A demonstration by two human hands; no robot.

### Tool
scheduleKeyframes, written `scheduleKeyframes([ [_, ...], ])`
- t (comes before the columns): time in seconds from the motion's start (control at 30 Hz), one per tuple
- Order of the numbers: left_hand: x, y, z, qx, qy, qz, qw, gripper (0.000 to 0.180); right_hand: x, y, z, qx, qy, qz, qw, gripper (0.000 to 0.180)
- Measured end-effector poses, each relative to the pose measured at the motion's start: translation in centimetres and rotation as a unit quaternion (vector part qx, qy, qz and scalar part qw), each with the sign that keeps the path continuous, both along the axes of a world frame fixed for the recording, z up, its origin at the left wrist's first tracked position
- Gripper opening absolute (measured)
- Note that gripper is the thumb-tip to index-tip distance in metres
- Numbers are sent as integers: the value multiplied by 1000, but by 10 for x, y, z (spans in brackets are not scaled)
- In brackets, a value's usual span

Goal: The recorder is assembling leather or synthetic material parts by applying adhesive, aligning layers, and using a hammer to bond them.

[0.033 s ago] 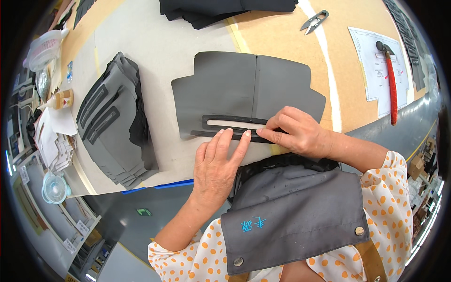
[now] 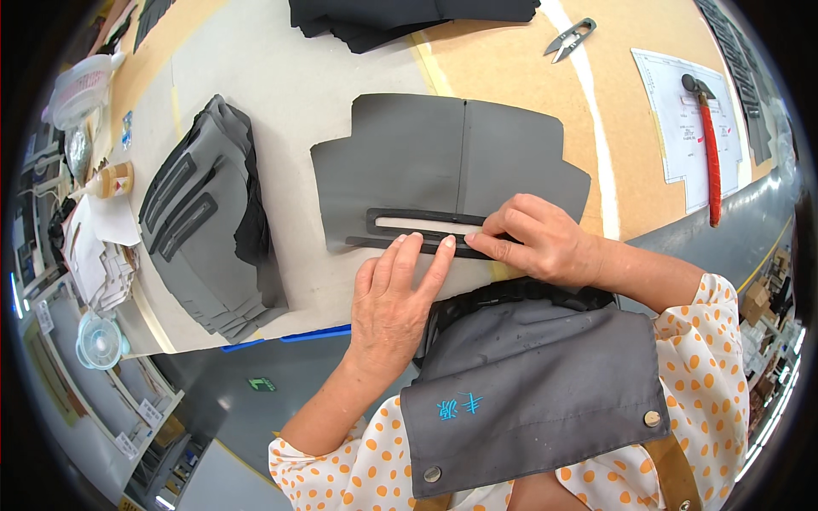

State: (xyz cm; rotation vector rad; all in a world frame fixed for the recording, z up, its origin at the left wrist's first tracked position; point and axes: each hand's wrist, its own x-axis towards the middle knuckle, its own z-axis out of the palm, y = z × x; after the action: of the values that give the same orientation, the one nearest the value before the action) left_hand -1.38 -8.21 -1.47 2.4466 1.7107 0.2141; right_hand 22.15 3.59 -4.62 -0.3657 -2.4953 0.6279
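Note:
A flat grey sheet-material piece (image 2: 400, 153) with notched corners lies in front of me. Near its close edge is a long slot bordered by a black strip (image 2: 409, 212), and pale table surface shows through the opening. My left hand (image 2: 388, 298) has its fingers stretched out, their tips pressing on the black edging along the near side of the slot. Just right of those fingertips, my right hand (image 2: 541, 241) pinches the same black strip with thumb and forefinger. Its curled fingers cover the slot's right end.
Left of the piece is a stack of similar slotted grey pieces (image 2: 204, 255). Dark folded material (image 2: 409, 19) lies at the far edge. Thread snips (image 2: 571, 39), a red-handled hammer (image 2: 710, 153) and a paper pattern (image 2: 669, 94) are to the right. A glue bottle (image 2: 115, 180) stands far left.

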Motion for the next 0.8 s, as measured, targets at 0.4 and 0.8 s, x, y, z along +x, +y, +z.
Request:
scheduleKeyframes([
  [0.4, 9, -4, 2, -17, 7, 25, 1000, 77, -1, -1, 4, 39, -8, 3, 999, 34],
  [0.8, 14, -4, 1, -19, 9, 39, 999, 79, 10, -5, -1, 36, -7, -14, 999, 41],
])
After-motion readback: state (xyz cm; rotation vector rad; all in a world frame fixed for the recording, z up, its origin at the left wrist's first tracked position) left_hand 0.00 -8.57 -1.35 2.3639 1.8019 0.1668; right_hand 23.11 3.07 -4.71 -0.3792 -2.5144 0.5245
